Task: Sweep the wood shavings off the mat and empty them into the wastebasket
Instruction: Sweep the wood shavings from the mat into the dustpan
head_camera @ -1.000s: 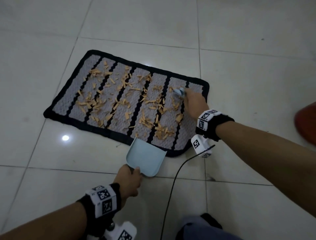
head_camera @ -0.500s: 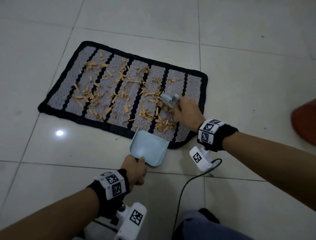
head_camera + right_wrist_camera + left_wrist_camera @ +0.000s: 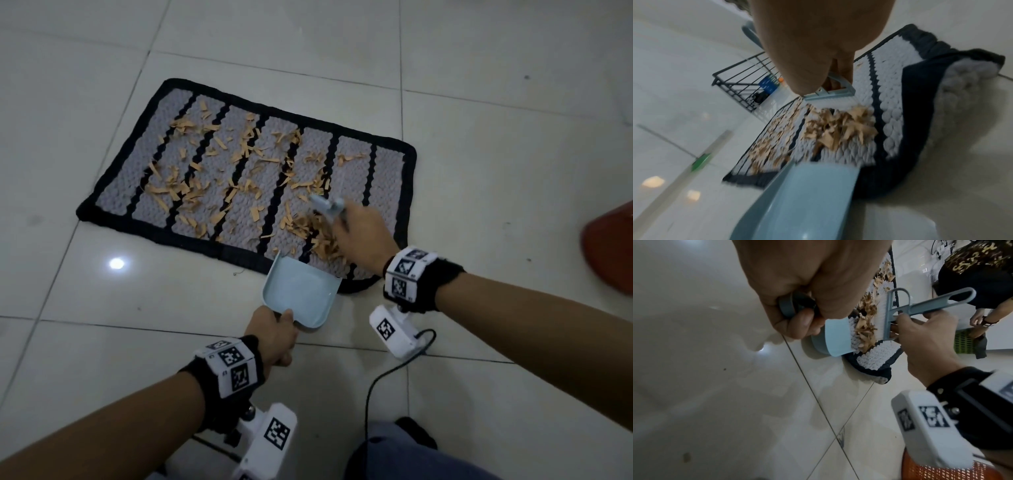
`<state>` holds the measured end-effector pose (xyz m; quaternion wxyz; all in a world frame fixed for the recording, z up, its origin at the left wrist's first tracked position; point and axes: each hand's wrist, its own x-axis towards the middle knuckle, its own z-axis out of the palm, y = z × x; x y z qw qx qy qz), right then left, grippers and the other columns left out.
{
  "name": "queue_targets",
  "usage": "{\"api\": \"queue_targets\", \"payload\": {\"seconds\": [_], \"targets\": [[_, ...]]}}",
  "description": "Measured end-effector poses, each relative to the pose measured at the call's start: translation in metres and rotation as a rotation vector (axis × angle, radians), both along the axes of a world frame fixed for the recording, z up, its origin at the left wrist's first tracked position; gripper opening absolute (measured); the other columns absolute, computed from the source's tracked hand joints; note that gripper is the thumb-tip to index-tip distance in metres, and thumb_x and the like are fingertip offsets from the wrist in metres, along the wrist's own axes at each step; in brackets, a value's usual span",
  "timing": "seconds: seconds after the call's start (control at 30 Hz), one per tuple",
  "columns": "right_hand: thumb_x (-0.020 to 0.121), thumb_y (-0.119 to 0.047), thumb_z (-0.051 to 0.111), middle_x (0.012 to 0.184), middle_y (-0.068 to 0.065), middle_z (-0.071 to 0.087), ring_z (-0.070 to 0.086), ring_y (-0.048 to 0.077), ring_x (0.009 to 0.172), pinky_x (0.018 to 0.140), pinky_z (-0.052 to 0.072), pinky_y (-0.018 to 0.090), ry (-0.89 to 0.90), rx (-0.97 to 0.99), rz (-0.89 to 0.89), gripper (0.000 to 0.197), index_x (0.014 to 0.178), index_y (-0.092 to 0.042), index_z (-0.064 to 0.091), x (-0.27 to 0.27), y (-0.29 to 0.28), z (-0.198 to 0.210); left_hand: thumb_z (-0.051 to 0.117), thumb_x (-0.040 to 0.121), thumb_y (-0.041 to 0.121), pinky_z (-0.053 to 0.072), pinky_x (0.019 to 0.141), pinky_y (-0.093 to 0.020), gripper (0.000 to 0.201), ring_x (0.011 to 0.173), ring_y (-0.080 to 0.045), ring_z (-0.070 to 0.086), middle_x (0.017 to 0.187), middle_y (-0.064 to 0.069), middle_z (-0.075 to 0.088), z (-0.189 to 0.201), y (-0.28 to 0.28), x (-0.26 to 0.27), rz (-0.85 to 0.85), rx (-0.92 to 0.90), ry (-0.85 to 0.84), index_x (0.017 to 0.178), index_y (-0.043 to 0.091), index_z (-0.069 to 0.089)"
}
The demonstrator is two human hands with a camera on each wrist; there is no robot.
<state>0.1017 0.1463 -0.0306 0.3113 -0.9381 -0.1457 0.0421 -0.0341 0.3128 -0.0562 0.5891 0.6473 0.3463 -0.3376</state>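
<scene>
A grey mat (image 3: 387, 164) with black stripes lies on the tiled floor, strewn with tan wood shavings (image 3: 191, 192). My right hand (image 3: 363, 236) grips a small light-blue brush (image 3: 325, 205) (image 3: 898, 308) (image 3: 836, 93) on the mat's near right part. A heap of shavings (image 3: 322, 240) (image 3: 838, 128) sits just in front of its bristles. My left hand (image 3: 272, 334) (image 3: 797, 288) holds the handle of a light-blue dustpan (image 3: 299, 294) (image 3: 836, 337) (image 3: 807, 203). The pan's mouth rests on the mat's near edge, and its inside looks bare.
An orange-red basket (image 3: 613, 250) (image 3: 941, 470) stands at the right edge, and a green mesh basket (image 3: 964, 342) farther off. A black wire rack (image 3: 744, 81) sits beyond the mat. Another person (image 3: 978, 272) crouches nearby. A black cable (image 3: 383, 380) trails from my right wrist.
My right hand has pulled the brush from the mat's far right toward the dustpan, dragging shavings into a heap near the pan's mouth. The left hand has kept the pan in place.
</scene>
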Motion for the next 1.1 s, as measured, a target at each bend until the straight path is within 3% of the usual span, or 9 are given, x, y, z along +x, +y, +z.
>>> {"api": "queue_targets", "payload": {"seconds": [0.2,0.37,0.5,0.6,0.7,0.87,1.0,1.07,1.1], "targets": [[0.09,-0.014,0.052,0.088,0.011,0.07,0.062,0.03,0.078,0.07,0.052,0.038,-0.09,0.027,-0.092,0.025,0.109,-0.015,0.07,0.071,-0.001,-0.001,0.036,0.104,0.019,0.022,0.045,-0.021,0.026,0.054,-0.016,0.023,0.08,-0.014,0.037,0.007,0.001,0.0,0.0,-0.016,-0.029,0.102,0.001,0.055],[0.088,-0.001,0.06,0.102,0.014,0.072,0.066,0.026,0.089,0.075,0.053,0.033,0.048,0.059,0.018,0.025,0.109,-0.007,0.073,0.104,0.026,0.007,0.037,0.102,0.017,0.022,0.045,-0.021,0.018,0.054,-0.016,0.022,0.08,-0.014,0.037,0.009,-0.003,-0.001,0.02,-0.018,-0.029,0.093,0.007,0.048],[0.084,0.002,0.064,0.101,0.014,0.073,0.067,0.029,0.089,0.076,0.052,0.034,0.096,-0.203,0.33,0.027,0.107,-0.01,0.074,0.101,0.021,0.008,0.036,0.103,0.019,0.022,0.046,-0.02,0.021,0.052,-0.015,0.022,0.079,-0.013,0.036,0.009,-0.008,-0.001,0.053,-0.044,-0.02,0.089,0.009,0.048],[0.077,0.008,0.063,0.103,0.018,0.072,0.067,0.033,0.091,0.08,0.054,0.041,0.056,-0.097,0.43,0.029,0.101,-0.004,0.074,0.089,-0.009,-0.004,0.036,0.104,0.019,0.022,0.045,-0.019,0.025,0.052,-0.015,0.023,0.078,-0.012,0.037,0.008,-0.009,-0.002,0.077,-0.063,-0.01,0.089,0.008,0.052],[0.078,-0.004,0.061,0.104,0.015,0.072,0.068,0.03,0.094,0.082,0.055,0.043,0.033,0.021,0.412,0.024,0.098,-0.005,0.074,0.078,-0.036,-0.01,0.037,0.104,0.02,0.023,0.045,-0.02,0.024,0.051,-0.015,0.024,0.076,-0.012,0.038,0.006,-0.009,-0.002,0.077,-0.05,-0.001,0.089,0.007,0.051],[0.085,-0.002,0.059,0.09,0.01,0.073,0.065,0.017,0.077,0.066,0.045,0.019,-0.073,0.077,0.125,0.023,0.103,-0.006,0.073,0.073,-0.039,-0.007,0.038,0.104,0.021,0.023,0.046,-0.022,0.024,0.053,-0.016,0.025,0.078,-0.012,0.038,0.013,-0.011,-0.003,0.081,-0.035,-0.021,0.099,0.005,0.053],[0.087,-0.003,0.055,0.067,0.001,0.054,0.046,0.016,0.056,0.049,0.028,0.019,-0.175,0.021,-0.005,0.017,0.096,-0.001,0.069,0.053,-0.014,-0.003,0.039,0.104,0.023,0.024,0.046,-0.024,0.028,0.055,-0.016,0.028,0.076,-0.01,0.04,0.026,-0.007,-0.007,0.094,-0.021,-0.051,0.111,0.002,0.055],[0.086,-0.001,0.057,0.073,0.004,0.065,0.053,0.018,0.062,0.054,0.039,0.018,-0.153,0.064,0.099,0.017,0.095,-0.004,0.071,0.045,0.003,-0.003,0.04,0.104,0.025,0.025,0.045,-0.025,0.028,0.055,-0.016,0.03,0.076,-0.01,0.042,0.03,-0.004,-0.01,0.102,-0.01,-0.053,0.112,0.002,0.055],[0.084,0.0,0.058,0.079,0.007,0.07,0.058,0.022,0.068,0.06,0.047,0.026,-0.12,0.094,0.171,0.018,0.094,-0.007,0.072,0.045,0.012,-0.003,0.04,0.104,0.025,0.025,0.045,-0.026,0.028,0.056,-0.016,0.031,0.076,-0.01,0.043,0.032,-0.002,-0.011,0.103,-0.005,-0.054,0.11,0.002,0.055]]}}
